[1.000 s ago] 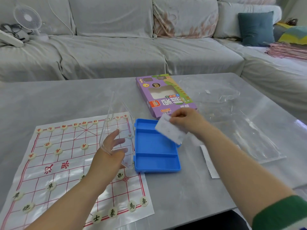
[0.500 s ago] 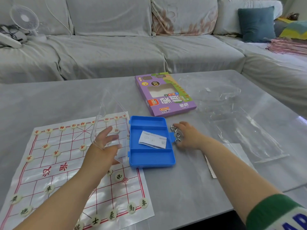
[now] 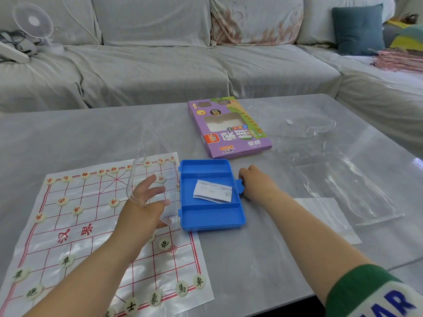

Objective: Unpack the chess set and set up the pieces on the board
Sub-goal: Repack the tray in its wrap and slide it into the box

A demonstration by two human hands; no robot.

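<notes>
I have the left hand (image 3: 146, 202) at centre left, its grip open: fingers straight and spread against the clear lid (image 3: 158, 156), which stands near upright on its hinge along the left edge of the blue case (image 3: 206, 216). The right hand (image 3: 256, 183) sits just right of centre with its grip closed on the case's latch tab (image 3: 240, 186), fingers curled round it. Only a folded paper slip (image 3: 212, 191) lies in the middle compartment. The pieces (image 3: 199, 281) are out on the board (image 3: 75, 227), which fills the lower left, so I judge the step in hand to be shutting the emptied case. To do it well I would let the lid swing rightward on its hinge and not push it flat, follow it down with the left palm, and hold the case steady from the right so it does not slide. Its lower left corner touches the board's edge, and the nearest pieces sit just beside it. The right fingers should come off the tab before the lid lands, then press it home. The purple box (image 3: 229, 129) lies upper centre on the surface (image 3: 263, 259).
</notes>
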